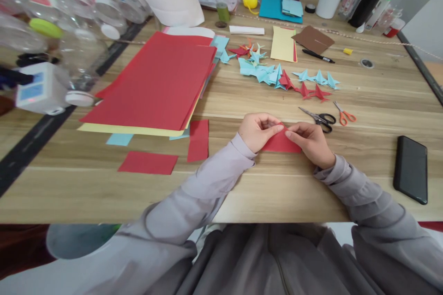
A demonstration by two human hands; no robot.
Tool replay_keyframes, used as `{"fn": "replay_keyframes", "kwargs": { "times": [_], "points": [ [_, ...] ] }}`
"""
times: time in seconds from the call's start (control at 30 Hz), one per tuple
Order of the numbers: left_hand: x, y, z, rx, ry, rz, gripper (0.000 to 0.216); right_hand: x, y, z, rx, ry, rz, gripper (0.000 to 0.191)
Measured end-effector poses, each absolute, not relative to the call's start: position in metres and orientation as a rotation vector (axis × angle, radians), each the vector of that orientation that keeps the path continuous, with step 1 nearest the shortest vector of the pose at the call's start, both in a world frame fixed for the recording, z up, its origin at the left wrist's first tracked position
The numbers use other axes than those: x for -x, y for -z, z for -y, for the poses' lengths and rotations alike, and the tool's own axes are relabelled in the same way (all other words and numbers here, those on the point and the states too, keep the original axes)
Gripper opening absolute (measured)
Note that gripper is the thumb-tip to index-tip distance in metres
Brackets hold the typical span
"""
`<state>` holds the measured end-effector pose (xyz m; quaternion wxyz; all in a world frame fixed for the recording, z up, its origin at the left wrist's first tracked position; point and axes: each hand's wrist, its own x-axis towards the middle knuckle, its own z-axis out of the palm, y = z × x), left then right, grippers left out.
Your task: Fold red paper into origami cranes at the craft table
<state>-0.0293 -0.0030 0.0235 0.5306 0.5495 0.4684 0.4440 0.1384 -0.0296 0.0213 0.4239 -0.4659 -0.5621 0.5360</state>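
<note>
A small piece of red paper (pixel 281 143) lies on the wooden table (pixel 277 189) between my two hands. My left hand (pixel 258 130) pinches its upper left edge with curled fingers. My right hand (pixel 310 143) presses and grips its right side, fingers closed on the fold. Both sleeves are grey. Just beyond my right hand lie black-handled scissors (pixel 320 118) and smaller orange-handled scissors (pixel 345 115).
A stack of large red sheets (pixel 155 83) over yellow ones lies to the left, with red offcuts (pixel 148 162) in front. Folded blue and red paper figures (pixel 280 76) spread behind. A black phone (pixel 410 168) rests at right. Plastic bottles (pixel 69 14) crowd the far left.
</note>
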Motion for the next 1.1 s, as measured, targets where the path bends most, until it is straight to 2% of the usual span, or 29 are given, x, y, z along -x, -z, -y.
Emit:
{"fn": "replay_keyframes", "kwargs": {
  "times": [0.13, 0.37, 0.73, 0.9, 1.1],
  "points": [
    [0.028, -0.023, 0.002, -1.230, -1.103, -1.131, 0.020, -0.138, -0.020, 0.029, 1.133, -1.412, 1.323, 0.024],
    [0.031, -0.025, 0.002, -1.139, -0.975, -0.991, 0.037, -0.146, -0.015, 0.023, 1.261, -1.218, 1.318, 0.023],
    [0.031, -0.025, 0.004, -1.153, -0.975, -1.095, 0.014, -0.146, -0.020, 0.024, 1.267, -1.280, 1.260, 0.032],
    [0.030, -0.033, 0.004, -1.034, -0.955, -1.113, 0.017, -0.147, -0.014, 0.022, 1.223, -1.325, 1.257, 0.042],
    [0.031, -0.033, 0.005, -0.963, -0.927, -1.109, 0.023, -0.150, -0.006, 0.021, 1.210, -1.334, 1.181, 0.042]
  ]
}}
